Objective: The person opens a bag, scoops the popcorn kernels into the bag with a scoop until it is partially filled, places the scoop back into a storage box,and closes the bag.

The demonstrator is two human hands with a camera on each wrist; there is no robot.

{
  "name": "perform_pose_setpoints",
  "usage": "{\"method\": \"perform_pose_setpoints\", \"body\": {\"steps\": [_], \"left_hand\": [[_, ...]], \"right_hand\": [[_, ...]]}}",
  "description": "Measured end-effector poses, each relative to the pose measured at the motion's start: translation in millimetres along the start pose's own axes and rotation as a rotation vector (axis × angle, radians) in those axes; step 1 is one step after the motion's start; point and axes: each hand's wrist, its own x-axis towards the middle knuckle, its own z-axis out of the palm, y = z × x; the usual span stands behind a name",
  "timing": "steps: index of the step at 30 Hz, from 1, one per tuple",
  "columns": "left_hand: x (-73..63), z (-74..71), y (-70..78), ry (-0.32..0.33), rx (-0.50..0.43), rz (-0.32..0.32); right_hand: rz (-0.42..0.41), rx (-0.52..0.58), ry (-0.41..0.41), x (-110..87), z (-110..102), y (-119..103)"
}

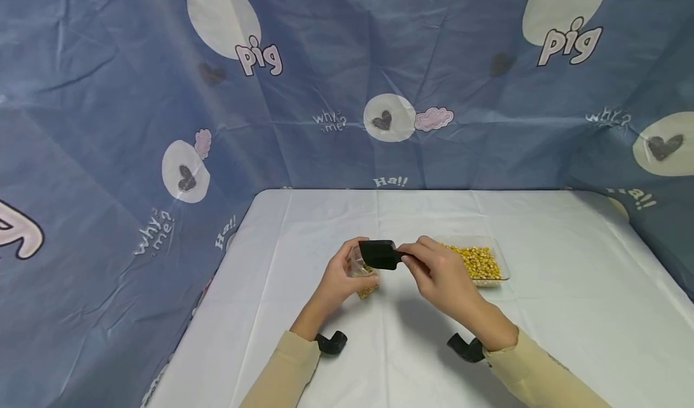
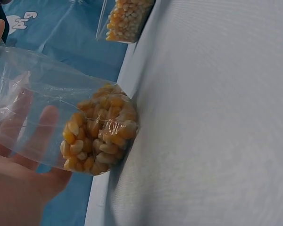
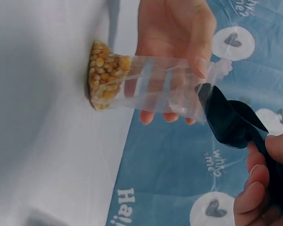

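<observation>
My left hand (image 1: 337, 282) holds a clear plastic bag (image 2: 47, 77) upright, fingers wrapped around its far side and thumb near the mouth. Corn kernels (image 2: 100, 134) fill the bottom of the bag, which is close to the white tabletop. My right hand (image 1: 447, 280) pinches the handle of a small black scoop (image 3: 224, 120). The scoop's tip is right at the bag's open mouth in the right wrist view, and its bowl is tilted toward the bag. No kernels show in the scoop.
To the right, behind my right hand, a clear rectangular container (image 1: 489, 284) holds yellow corn kernels. A white cloth (image 1: 575, 311) covers the table. Blue printed fabric (image 1: 336, 64) hangs around the back and sides. Black wrist mounts (image 1: 332, 343) sit at both wrists.
</observation>
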Motion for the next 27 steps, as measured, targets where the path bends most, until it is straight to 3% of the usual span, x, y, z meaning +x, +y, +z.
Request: {"method": "perform_pose_setpoints", "body": {"steps": [6, 13, 17, 24, 27], "left_hand": [[0.4, -0.4, 0.9, 0.013, -0.007, -0.016], [-5.2, 1.1, 29.6, -0.011, -0.063, 0.031], [-4.3, 1.1, 27.8, -0.019, -0.066, 0.064], [2.6, 0.9, 1.6, 0.003, -0.058, 0.075], [3.3, 0.4, -2.0, 0.008, -0.057, 0.072]], "right_hand": [[0.082, 0.041, 0.02, -1.6, -5, -1], [0.15, 0.071, 0.073, -5.2, -13, 6], [0.207, 0.097, 0.088, -9.1, -20, 10], [0.299, 0.076, 0.121, -23.4, -31, 20], [0.321, 0.06, 0.138, -28.4, -34, 24]]}}
